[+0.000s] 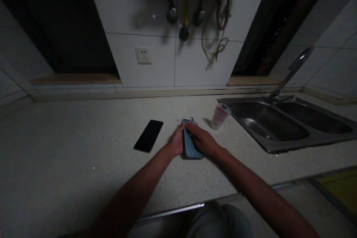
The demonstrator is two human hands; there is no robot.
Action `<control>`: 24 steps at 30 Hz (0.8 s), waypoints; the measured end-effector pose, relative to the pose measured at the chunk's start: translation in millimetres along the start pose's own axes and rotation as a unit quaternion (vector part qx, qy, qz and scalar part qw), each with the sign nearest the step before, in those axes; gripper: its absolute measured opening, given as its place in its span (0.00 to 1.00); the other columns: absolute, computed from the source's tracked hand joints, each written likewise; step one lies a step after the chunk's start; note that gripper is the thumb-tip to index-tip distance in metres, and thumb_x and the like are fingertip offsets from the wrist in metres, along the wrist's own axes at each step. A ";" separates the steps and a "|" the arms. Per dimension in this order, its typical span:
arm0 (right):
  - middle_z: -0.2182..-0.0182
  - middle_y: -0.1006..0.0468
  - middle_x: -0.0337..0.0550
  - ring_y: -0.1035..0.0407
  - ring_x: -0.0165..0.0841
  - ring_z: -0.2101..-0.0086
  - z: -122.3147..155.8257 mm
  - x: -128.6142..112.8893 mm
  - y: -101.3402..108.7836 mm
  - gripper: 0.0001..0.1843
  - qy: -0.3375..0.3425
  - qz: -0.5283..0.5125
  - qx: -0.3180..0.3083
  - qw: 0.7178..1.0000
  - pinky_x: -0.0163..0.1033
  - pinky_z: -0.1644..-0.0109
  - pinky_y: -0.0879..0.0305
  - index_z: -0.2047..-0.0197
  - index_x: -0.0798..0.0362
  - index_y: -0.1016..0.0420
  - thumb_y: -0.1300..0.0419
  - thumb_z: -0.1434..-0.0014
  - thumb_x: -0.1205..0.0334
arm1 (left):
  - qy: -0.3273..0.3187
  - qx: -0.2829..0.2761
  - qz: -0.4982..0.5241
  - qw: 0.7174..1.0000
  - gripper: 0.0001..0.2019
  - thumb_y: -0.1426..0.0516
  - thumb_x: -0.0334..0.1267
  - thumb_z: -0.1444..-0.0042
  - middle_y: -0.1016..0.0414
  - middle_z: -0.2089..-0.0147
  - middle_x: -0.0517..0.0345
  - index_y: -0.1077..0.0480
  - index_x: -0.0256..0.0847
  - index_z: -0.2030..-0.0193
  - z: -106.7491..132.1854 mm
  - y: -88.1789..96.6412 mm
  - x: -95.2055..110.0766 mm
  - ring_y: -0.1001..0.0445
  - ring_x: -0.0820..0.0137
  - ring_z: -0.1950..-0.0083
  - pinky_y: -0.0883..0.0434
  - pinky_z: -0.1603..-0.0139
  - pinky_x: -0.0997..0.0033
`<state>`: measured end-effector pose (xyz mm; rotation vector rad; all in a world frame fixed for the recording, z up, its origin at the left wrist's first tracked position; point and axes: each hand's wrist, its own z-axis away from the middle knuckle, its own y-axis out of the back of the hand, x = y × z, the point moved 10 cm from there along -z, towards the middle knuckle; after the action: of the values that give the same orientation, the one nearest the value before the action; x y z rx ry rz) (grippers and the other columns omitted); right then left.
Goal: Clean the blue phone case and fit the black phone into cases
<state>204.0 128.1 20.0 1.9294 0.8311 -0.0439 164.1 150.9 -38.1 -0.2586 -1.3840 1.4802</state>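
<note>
A blue-grey phone case (192, 148) lies on the counter between my hands. My left hand (177, 140) grips its left edge, with the thumb near the top end. Across the upper right part of the case, my right hand (203, 138) presses down with its fingers together on a crumpled white tissue (193, 120), which sticks out past the fingertips. Part of the case is hidden under this hand. To the left lies a black smartphone (148, 135), dark screen up, apart from both hands.
A clear plastic cup (220, 116) with red print stands tilted-looking beside the double steel sink (264, 148) and its faucet (290, 72). A wall socket (143, 55) and hanging hoses (186, 3) are behind the pale counter (69, 137). The counter's front edge runs below my forearms.
</note>
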 end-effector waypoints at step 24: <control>0.48 0.20 0.53 0.24 0.41 0.51 -1.3 -27.8 28.4 0.13 0.006 0.071 0.091 0.993 0.45 0.51 0.27 0.49 0.50 0.27 0.49 0.30 0.61 | 0.036 -0.002 -0.044 0.998 0.28 0.52 0.58 0.35 0.18 0.63 0.44 0.24 0.33 0.52 3.3 -1.1 -11.3 0.19 0.58 0.61 0.25 0.55 0.61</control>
<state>198.4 106.8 53.0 2.1580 0.7162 -0.0244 167.2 140.0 -41.5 -0.2491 -1.3246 1.3820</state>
